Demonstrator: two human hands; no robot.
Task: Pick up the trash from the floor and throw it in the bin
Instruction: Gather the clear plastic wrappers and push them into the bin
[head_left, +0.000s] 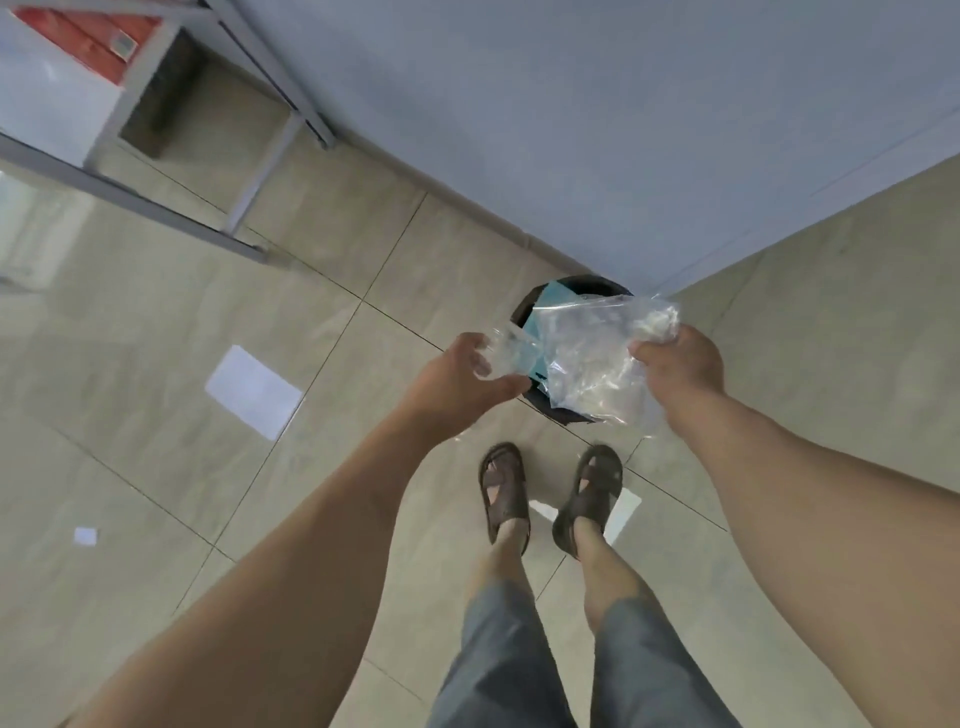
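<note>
Two feet in brown sandals (550, 499) stand nearest on the tiled floor (156, 395), with a white scrap (626, 512) partly under the right foot. Above them, both hands hold one sheet of clear plastic wrap (587, 358) stretched between them. The left hand (462, 379) pinches a bunched corner with curled fingers; the right hand (680, 364) grips the opposite edge in a closed fist. The wrap hangs directly over the dark round bin (524, 306), which stands in the corner where two pale walls (571, 130) meet.

Handling assessment: the wrap appears very light, limp and crinkly, likely slippery and prone to cling or drift. Gathering it at the bunched edges, as now, looks soundest; a loose release could let it float wide of the bin.

Further out, a white sheet of paper (253, 391) and a small white scrap (85, 535) lie on the floor to the left, well apart from the bin. A grey metal frame (156, 192) stands beyond.

Limits: the wrap covers most of the bin's mouth; something blue shows inside, unidentified. Fingertips of the right hand are hidden.
</note>
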